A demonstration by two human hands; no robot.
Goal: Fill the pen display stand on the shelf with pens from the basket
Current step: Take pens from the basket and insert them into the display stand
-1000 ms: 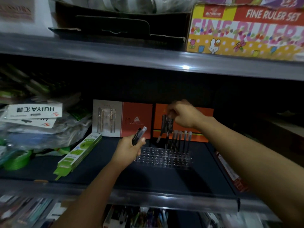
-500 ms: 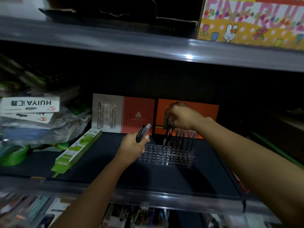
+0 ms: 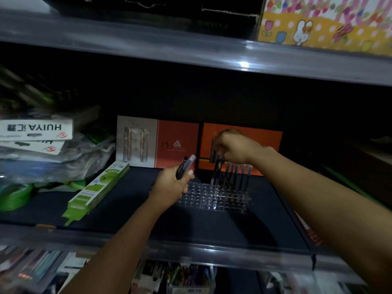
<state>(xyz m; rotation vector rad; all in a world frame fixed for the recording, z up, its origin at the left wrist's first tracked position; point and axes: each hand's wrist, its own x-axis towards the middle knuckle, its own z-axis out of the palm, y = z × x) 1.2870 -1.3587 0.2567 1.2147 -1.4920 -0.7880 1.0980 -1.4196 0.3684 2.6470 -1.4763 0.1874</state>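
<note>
Clear pen stand [image 3: 214, 197] sits on dark shelf [image 3: 127, 217], middle. Row of pens [image 3: 237, 175] stands in back right holes. Right hand [image 3: 233, 147] above stand, fingers curled round few dark pens [image 3: 216, 166], tips down at holes. Left hand [image 3: 171, 184] beside stand, fingers gripping more pens [image 3: 184, 166]. Green pack [image 3: 97, 187] lies left. Orange boxes [image 3: 178, 143] behind.

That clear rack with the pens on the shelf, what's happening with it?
A person is stocking it. The right hand holds a pen over the clear stand, lowering it beside a row of pens already standing at the back. The left hand grips more pens. Most holes look empty.
</note>
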